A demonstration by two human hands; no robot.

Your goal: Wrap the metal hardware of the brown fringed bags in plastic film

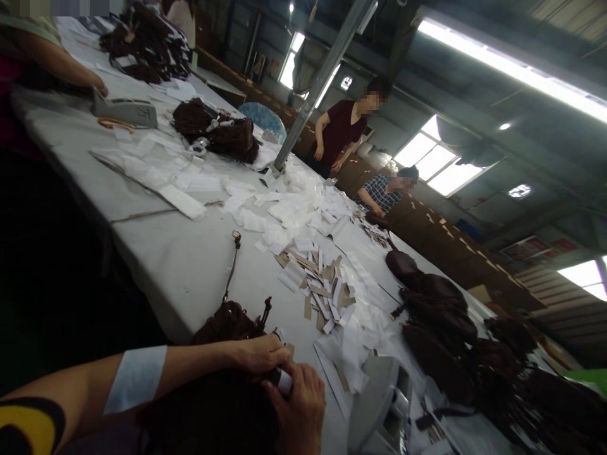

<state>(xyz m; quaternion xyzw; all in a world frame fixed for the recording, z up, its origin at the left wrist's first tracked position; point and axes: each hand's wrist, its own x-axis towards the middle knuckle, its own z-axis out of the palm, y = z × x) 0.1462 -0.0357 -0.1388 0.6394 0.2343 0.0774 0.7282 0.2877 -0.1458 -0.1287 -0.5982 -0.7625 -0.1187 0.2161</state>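
A dark brown bag [227,322] lies at the near edge of the table, below and behind my hands. From it a thin strap with a metal buckle [236,235] stretches out over the tabletop. My left hand [263,352] reaches across from the left, fingers curled on a dark strap of the bag. Close beside it, my right hand [301,401] closes its thumb and fingers round a white wrapping [283,382] on the dark strap. The fingertips of my left hand are partly hidden. A grey tape dispenser [379,398] stands to the right of my right hand.
Cardboard strips [327,291] and white sheets [294,202] litter the table. Brown bags pile up at right [441,316] and far left [147,44]. A metal post [317,88] rises from the table. A co-worker's hand [97,83] is near another tape dispenser [130,112]; two people work beyond.
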